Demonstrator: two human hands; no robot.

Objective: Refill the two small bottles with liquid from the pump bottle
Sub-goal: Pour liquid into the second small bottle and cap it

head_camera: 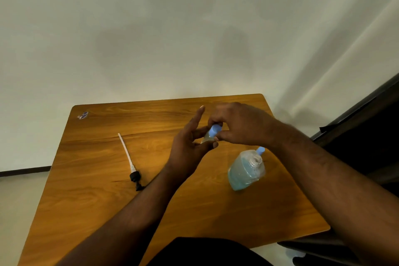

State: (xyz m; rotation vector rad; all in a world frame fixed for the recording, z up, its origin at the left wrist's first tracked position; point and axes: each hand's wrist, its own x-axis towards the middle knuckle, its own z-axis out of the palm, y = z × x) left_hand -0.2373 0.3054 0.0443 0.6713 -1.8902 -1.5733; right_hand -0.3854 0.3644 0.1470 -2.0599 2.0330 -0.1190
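Wooden table set against pale wall. Small bottle held above table in left hand, thumb and fingers curled round it; its blue cap pinched by right hand. Pump bottle stands open-necked at right, second blue-capped bottle just behind it. Removed pump lies at left

Two bare forearms, no sleeves, watch or rings visible on left hand or right hand; dark garment at bottom edge.
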